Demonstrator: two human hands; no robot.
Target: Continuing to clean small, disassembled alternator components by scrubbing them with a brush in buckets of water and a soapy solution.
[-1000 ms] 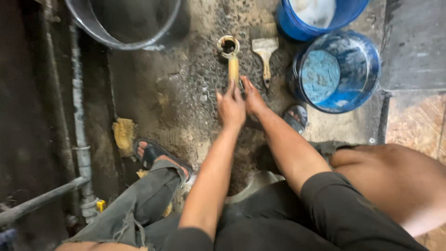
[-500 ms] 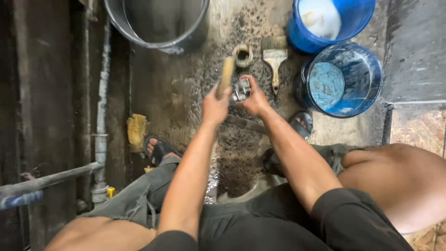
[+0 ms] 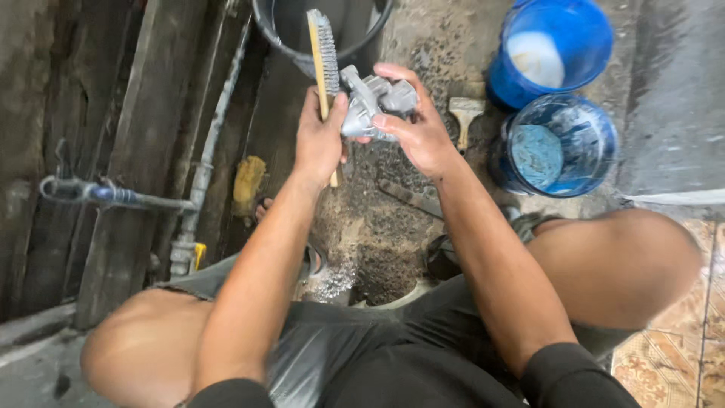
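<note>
My left hand [image 3: 319, 140] grips a wire brush [image 3: 323, 57] by its wooden handle, the bristled head pointing up and away from me. My right hand [image 3: 420, 128] holds a grey metal part [image 3: 371, 102] with lumpy cast shapes, close in front of me. The brush lies against the left side of the part. Both hands are raised above the wet, gritty concrete floor [image 3: 393, 227], between my bent knees.
Two blue buckets stand at the right: one [image 3: 555, 45] with pale liquid, one [image 3: 563, 147] holding a blue lid or disc. A paintbrush [image 3: 462, 113] lies on the floor. A dark tub [image 3: 302, 30] sits ahead, a pipe with a valve [image 3: 192, 204] at left.
Both hands have come up off the floor toward me. My right hand has picked up the grey metal part, and the brush now rests against it.
</note>
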